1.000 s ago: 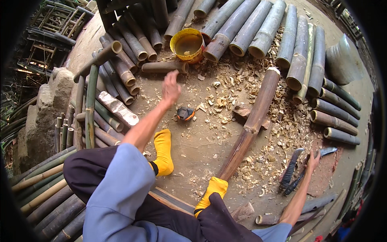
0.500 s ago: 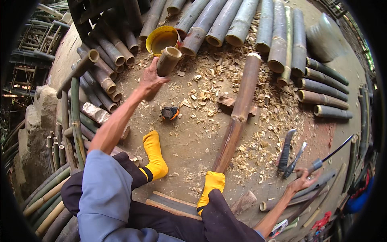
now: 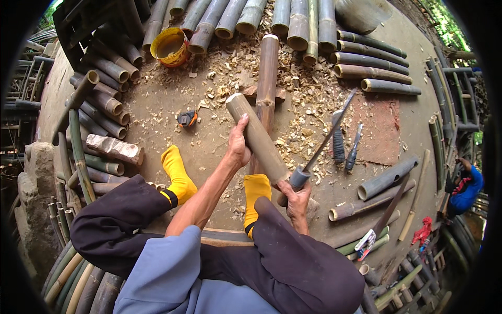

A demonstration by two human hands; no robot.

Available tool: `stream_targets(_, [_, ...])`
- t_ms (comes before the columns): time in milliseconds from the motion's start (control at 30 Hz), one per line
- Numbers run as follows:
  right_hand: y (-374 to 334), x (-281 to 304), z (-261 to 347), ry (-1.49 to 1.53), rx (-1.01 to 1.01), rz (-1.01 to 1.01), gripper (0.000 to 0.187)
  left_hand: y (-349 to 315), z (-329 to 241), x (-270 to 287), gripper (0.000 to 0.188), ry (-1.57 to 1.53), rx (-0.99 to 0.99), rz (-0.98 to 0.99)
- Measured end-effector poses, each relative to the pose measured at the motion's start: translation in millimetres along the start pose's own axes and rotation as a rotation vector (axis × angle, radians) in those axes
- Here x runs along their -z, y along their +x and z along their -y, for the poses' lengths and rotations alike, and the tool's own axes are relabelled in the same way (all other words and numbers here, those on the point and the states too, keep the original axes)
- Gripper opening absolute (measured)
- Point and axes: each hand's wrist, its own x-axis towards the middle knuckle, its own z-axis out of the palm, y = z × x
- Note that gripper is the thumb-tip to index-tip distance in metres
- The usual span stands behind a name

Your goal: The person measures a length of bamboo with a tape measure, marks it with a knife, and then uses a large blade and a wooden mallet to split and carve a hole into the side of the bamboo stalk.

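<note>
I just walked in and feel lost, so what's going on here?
A person holds a short bamboo piece in the left hand. The right hand grips a long-bladed tool beside the piece's near end, its blade clear of the bamboo. A longer bamboo pole reaches the yellow-socked right foot. Wood shavings lie scattered around.

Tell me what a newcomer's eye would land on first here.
First, the bright yellow socks, below the centre of the view. Next, mid-picture, the left hand holding a bamboo piece and the right hand gripping a long-bladed tool. Then the yellow bucket at upper left, beside dark bamboo tubes.
</note>
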Motion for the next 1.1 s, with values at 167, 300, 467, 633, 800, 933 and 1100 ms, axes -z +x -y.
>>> stream_targets(167, [5, -2, 7, 0.007, 0.039, -0.079, 0.035, -15, 6, 26, 0.067, 0.555, 0.027, -0.209])
stream_targets(300, [21, -9, 22, -0.222, 0.026, -0.031, 0.036, -46, 5, 21, 0.077, 1.582, -0.98, 0.17])
stream_targets(467, [29, -36, 55, -0.173, -0.03, 0.118, 0.039, -14, -22, 8, 0.064, 1.235, -0.907, 0.492])
stream_targets(633, [45, 1, 48, -0.656, 0.062, 0.004, 0.032, -27, -95, -30, 0.057, 0.538, -0.959, 0.116])
stream_targets(800, [66, -5, 20, -0.607, 0.111, 0.019, 0.031, -39, -92, -59, 0.058, 0.51, -1.06, 0.296])
stream_targets(933, [103, -29, -5, -0.428, 0.264, 0.143, 0.034, -24, -68, -66, 0.055, 0.504, -1.167, 0.371])
stream_targets(1100, [134, -41, -13, -0.48, 0.339, 0.148, 0.038, -10, -59, -59, 0.054, 0.518, -1.189, 0.42])
